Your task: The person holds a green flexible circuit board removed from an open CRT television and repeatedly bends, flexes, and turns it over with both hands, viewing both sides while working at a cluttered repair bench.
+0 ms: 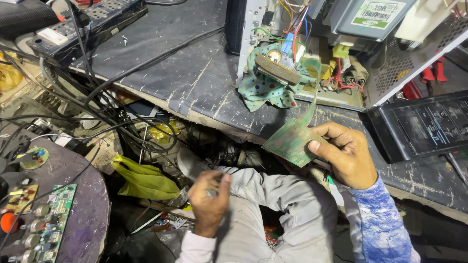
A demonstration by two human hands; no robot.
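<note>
Thin green flexible circuit sheet (291, 142), tilted, above the workbench edge.

Your scratched dark grey workbench top (195, 73) fills twelve o'clock; a round purple-grey side table (83, 214) sits at eight o'clock.

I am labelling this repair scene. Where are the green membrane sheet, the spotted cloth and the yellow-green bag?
green membrane sheet (291, 142), head view, middle of its flat square part.
spotted cloth (261, 86), head view, its lower left folds.
yellow-green bag (145, 181), head view, middle of the crumpled plastic.
</note>
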